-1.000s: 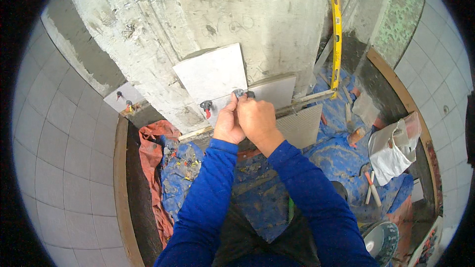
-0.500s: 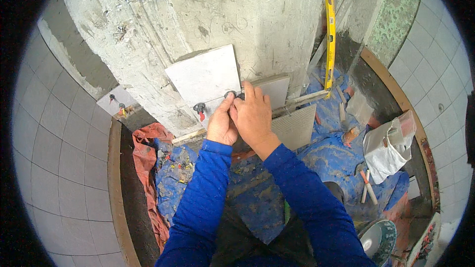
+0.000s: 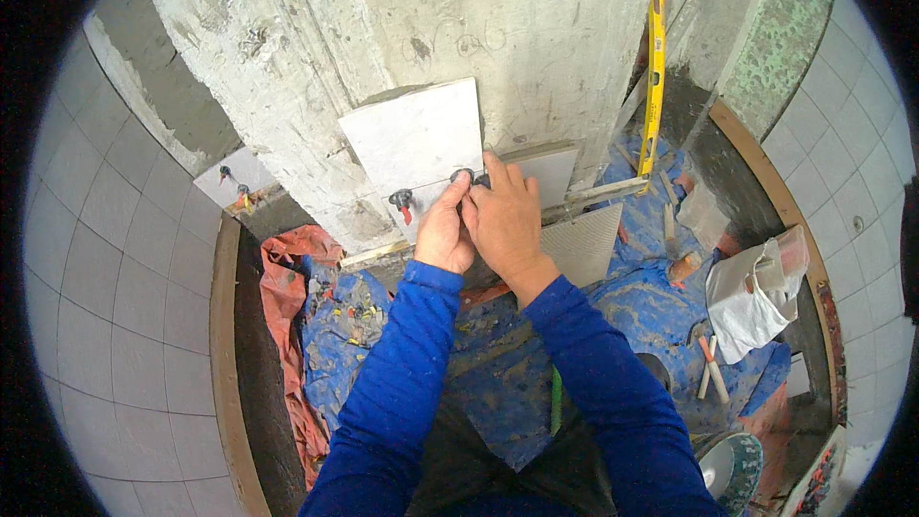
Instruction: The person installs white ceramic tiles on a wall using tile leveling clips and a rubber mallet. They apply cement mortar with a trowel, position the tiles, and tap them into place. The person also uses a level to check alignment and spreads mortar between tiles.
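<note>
The left hand's thumb lies on a clip at the tile's lower right corner, the right hand's fingers beside it; I cannot tell whether either pinches. Right of the tile: level, bag. Below it, tarp; behind, bare concrete.

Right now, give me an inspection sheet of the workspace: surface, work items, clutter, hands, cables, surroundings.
Surface: rough concrete; dirt-smeared blue sheet below.
Work items: white tile against the concrete; red-and-black clip at its lower edge; dark round piece further right.
Clutter: white bag, bucket, crumpled orange sheet.
Hands: left hand has its thumb at the dark round piece; right hand close beside it; grip partly hidden.
Cables: nothing seen.
Surroundings: grey tiling on both sides; yellow spirit level to the right.
</note>
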Demonstrator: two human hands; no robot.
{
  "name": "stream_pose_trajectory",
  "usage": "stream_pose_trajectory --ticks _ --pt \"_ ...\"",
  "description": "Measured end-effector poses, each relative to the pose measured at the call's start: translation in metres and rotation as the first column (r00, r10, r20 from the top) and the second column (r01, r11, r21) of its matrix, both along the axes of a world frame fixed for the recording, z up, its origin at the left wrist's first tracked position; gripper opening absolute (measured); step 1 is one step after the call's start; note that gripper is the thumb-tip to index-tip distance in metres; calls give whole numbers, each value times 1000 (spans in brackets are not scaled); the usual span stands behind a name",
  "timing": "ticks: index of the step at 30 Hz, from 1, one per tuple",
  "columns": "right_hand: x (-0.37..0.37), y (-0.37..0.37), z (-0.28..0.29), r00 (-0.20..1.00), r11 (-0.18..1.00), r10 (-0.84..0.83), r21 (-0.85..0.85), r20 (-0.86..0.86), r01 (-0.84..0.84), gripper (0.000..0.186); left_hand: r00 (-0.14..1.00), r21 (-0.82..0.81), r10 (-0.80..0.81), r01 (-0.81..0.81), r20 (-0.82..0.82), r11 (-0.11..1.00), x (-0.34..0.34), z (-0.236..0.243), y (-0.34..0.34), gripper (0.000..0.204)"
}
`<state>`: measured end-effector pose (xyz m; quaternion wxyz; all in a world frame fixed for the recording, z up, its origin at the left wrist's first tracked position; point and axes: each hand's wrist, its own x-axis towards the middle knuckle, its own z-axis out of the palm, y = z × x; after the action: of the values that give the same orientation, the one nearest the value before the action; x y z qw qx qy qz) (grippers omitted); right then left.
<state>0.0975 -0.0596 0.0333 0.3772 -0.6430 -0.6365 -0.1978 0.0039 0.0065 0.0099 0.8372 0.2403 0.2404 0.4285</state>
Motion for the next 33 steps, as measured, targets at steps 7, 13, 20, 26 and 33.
stream_pose_trajectory --ticks 7,13,20,26,33 --pt "-1 0 3 999 1000 -22 -18 31 22 19 993 -23 109 -110 -46 994 2 5 -5 19" --pt "-3 -1 2 998 998 -18 -53 53 21 20 884 190 368 -323 -290 927 8 15 -12 17" --pt "-5 -2 1 991 995 -81 -42 109 86 19 819 206 460 -412 -343 887 15 30 -24 22" --pt "-6 -5 0 986 990 -123 -52 114 129 17 891 238 335 -268 -308 933 8 23 -16 24" --pt "-3 1 -4 974 998 -54 3 218 55 16 601 655 580 -120 -550 746 9 11 -3 26"
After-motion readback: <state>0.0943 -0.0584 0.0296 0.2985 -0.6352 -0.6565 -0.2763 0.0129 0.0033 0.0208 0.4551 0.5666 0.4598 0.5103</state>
